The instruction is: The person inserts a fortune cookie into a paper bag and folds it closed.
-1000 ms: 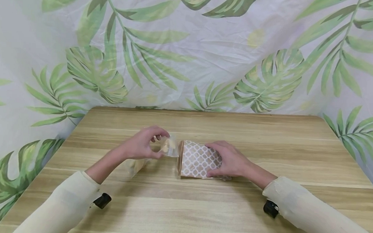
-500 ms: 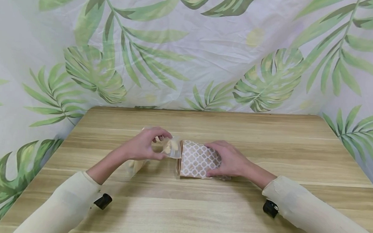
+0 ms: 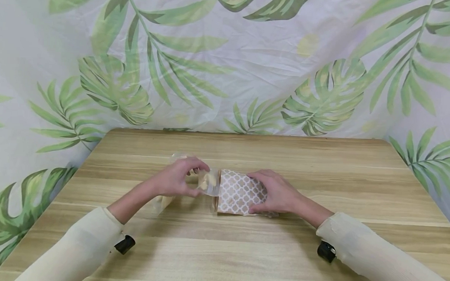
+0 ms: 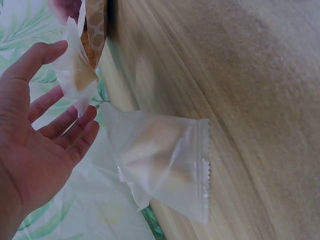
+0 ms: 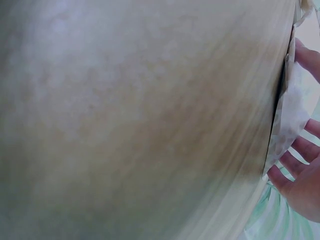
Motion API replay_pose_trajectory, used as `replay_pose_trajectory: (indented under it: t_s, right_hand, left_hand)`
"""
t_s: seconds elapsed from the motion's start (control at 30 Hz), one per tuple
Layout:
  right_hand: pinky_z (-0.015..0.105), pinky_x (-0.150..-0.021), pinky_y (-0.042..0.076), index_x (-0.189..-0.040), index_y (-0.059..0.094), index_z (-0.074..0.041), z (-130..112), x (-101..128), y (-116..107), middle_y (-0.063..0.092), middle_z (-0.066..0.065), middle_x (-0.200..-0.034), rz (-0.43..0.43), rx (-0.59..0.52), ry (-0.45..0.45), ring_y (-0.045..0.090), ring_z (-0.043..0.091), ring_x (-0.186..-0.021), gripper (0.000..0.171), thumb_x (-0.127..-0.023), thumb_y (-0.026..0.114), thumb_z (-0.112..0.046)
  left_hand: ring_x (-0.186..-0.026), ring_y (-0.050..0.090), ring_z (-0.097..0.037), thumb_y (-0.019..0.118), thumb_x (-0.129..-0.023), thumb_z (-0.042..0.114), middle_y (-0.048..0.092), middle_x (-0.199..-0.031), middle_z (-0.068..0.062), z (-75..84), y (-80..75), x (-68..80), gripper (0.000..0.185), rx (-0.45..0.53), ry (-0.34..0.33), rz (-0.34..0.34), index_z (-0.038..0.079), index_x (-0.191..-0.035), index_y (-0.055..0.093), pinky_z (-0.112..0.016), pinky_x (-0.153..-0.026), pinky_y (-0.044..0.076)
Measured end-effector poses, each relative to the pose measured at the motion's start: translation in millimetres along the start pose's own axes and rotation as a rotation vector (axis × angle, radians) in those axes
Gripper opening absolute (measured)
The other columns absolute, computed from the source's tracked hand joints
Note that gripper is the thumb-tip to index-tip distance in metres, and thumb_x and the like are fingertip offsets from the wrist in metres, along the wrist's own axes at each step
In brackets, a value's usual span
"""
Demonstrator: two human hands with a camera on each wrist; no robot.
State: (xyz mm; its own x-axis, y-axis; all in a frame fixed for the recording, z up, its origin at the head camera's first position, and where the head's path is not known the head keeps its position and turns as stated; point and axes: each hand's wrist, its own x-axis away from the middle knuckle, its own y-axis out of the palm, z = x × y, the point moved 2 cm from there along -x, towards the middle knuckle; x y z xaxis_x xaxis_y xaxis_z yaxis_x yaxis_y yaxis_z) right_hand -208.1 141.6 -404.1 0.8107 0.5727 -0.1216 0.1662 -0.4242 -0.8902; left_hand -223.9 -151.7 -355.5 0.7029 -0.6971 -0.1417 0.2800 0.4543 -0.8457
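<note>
Clear plastic wraps the snack that our left hand pinches by thumb and fingertips at the mouth of the paper bag, near the middle of the table. We judge the work partly along: the snack's leading end touches or just enters the bag's open left end, but most of it is outside, so pushing it fully in is left. A second wrapped snack lies on the table by our left wrist, toward the left edge, not yet taken up; whether anything already sits inside the bag we cannot tell. Our right hand grips the bag's right part, fingers curled over its top and thumb at the near edge, holding it flat on the wood. The bag lies on its side, long axis running left to right along the table, mouth pointing left toward the snack. The snack's own axis follows the same line, slightly tilted.
</note>
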Motion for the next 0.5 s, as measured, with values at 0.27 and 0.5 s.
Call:
replay_pose_trajectory:
  t_s: [0.27,0.5]
  right_hand:
    - [0.044,-0.103,0.036,-0.137,0.049,-0.015,-0.2,0.0,-0.1,0.050,0.006,-0.136,-0.005,-0.004,0.004,0.044,0.025,-0.126,0.093,-0.061,0.084,-0.051]
    - [0.044,-0.104,0.036,-0.138,0.048,-0.014,-0.5,0.1,-0.2,0.050,0.007,-0.136,-0.006,-0.004,0.001,0.044,0.025,-0.126,0.093,-0.061,0.084,-0.052]
  left_hand:
    - [-0.099,0.055,-0.022,0.082,-0.066,0.019,0.061,-0.111,-0.004,0.0,1.8,-0.7,0.055,-0.059,0.006,-0.024,0.006,-0.115,0.061,-0.043,-0.086,0.048]
    - [-0.102,0.055,-0.022,0.083,-0.066,0.018,0.060,-0.112,-0.003,0.9,4.4,-0.3,0.056,-0.082,0.007,-0.041,0.007,-0.116,0.061,-0.042,-0.087,0.047]
